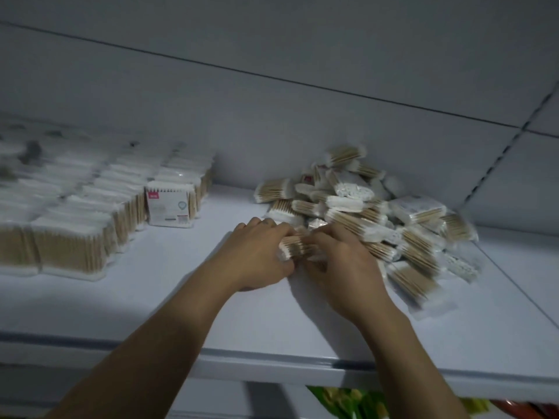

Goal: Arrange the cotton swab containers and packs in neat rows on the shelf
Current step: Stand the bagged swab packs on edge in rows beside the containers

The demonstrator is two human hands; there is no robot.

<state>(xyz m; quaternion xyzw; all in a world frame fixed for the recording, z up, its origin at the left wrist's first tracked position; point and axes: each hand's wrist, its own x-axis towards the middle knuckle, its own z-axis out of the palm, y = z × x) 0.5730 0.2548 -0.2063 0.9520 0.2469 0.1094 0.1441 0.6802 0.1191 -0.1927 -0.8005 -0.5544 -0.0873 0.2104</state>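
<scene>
A loose heap of clear cotton swab packs (378, 216) with wooden sticks lies at the right rear of the white shelf (169, 297). At the heap's left edge both hands hold one small bunch of swab packs (295, 247) between them. My left hand (257, 258) grips its left end, and my right hand (341, 267) grips its right end. On the left, packs stand in neat rows (75, 213), blurred by motion. At the right end of those rows a white labelled pack (168, 208) stands upright, facing me.
The shelf's back wall rises close behind the heap. A slotted upright (499, 155) runs up the wall at the right. The shelf's front lip (272, 361) crosses below my forearms. Green and red goods (357, 403) show on the level beneath.
</scene>
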